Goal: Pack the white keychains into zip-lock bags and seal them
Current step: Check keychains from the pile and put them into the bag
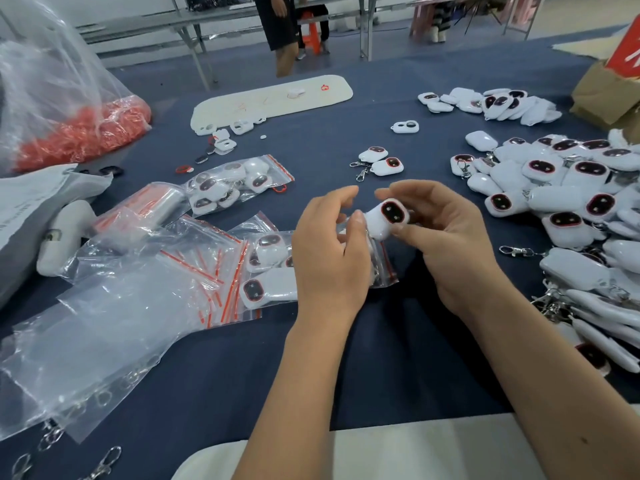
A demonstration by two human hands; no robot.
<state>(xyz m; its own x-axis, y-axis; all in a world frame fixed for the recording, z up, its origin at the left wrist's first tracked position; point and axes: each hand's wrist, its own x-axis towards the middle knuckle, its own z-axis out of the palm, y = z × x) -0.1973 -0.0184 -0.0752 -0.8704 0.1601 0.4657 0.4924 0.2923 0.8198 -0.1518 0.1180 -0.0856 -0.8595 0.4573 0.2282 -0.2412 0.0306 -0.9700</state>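
Observation:
My right hand (446, 247) holds a white keychain (389, 218) with a dark, red-rimmed oval face, thumb under it and fingers curled above. My left hand (329, 251) pinches the mouth of a small clear zip-lock bag (382, 268) with a red seal strip; the keychain's lower end sits at that opening. A large pile of loose white keychains (571, 199) lies to the right. Filled bags of keychains (239, 183) (268, 271) lie to the left of my hands.
Empty zip-lock bags (194, 268) and a big clear plastic sheet (97, 337) cover the blue table (398, 358) at left. A bag of red pieces (79, 129) stands far left. A white tray (273, 98), a cardboard box (609, 95) and a standing person (280, 29) are beyond.

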